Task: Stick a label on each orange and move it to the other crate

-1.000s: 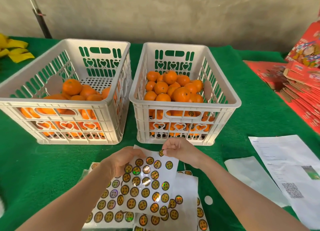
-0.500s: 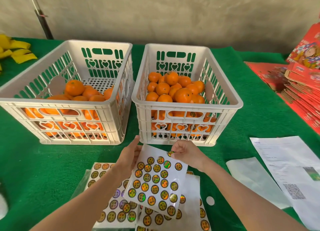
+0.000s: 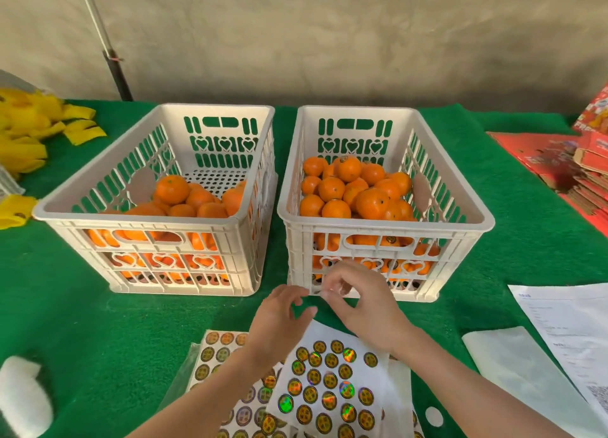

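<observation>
Two white slotted crates stand side by side on the green cloth. The left crate [image 3: 131,214] holds a low pile of oranges [image 3: 171,189]. The right crate [image 3: 388,223] holds a higher pile of oranges [image 3: 371,203], some bearing labels. A sheet of round gold labels [image 3: 329,383] lies near the front edge, on top of other sheets. My right hand [image 3: 360,301] is raised in front of the right crate, its thumb and forefinger pinching a small label [image 3: 318,292]. My left hand [image 3: 279,319] hovers above the sheet's top corner with loosely curled fingers, holding nothing.
Yellow bags [image 3: 26,131] lie at the far left, and red cartons [image 3: 582,168] are stacked at the far right. Printed paper [image 3: 566,326] and a blank backing sheet [image 3: 519,368] lie at the right. A white object [image 3: 23,395] sits at the lower left, and a pole [image 3: 105,43] leans at the back.
My right hand has peeled a label off and lifted away from the sheet. My left hand has let go of the sheet, which now lies flat. The view has tilted up.
</observation>
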The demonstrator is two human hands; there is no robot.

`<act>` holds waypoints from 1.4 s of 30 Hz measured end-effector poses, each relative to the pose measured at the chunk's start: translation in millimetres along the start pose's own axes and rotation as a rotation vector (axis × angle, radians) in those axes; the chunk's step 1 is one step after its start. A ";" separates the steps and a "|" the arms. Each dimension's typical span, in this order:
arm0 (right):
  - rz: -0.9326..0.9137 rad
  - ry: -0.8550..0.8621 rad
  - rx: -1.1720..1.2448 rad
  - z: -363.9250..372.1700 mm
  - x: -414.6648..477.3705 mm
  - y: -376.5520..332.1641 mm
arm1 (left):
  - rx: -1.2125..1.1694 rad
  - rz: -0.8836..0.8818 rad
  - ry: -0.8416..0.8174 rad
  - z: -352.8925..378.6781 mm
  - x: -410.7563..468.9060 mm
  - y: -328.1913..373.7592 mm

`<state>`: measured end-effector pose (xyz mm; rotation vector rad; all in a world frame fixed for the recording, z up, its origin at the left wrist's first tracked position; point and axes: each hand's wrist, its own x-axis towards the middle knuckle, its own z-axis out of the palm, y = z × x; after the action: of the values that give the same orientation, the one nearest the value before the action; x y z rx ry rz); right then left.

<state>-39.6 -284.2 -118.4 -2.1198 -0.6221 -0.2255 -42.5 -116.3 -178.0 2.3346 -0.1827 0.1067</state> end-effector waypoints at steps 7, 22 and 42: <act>-0.348 0.379 0.129 7.3 77.9 -58.7 | -0.246 0.202 0.408 -99.4 23.8 28.0; -0.013 0.078 -0.043 132.8 230.9 -68.9 | -0.194 -0.194 0.587 -262.3 170.7 -100.9; 0.056 0.258 -0.094 125.6 225.7 -71.2 | -0.680 -0.354 -0.095 -263.4 191.0 -95.9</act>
<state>109.2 -70.2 -56.0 -2.1485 -0.4060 -0.4962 156.1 120.0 -37.3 1.6600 0.1353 -0.2132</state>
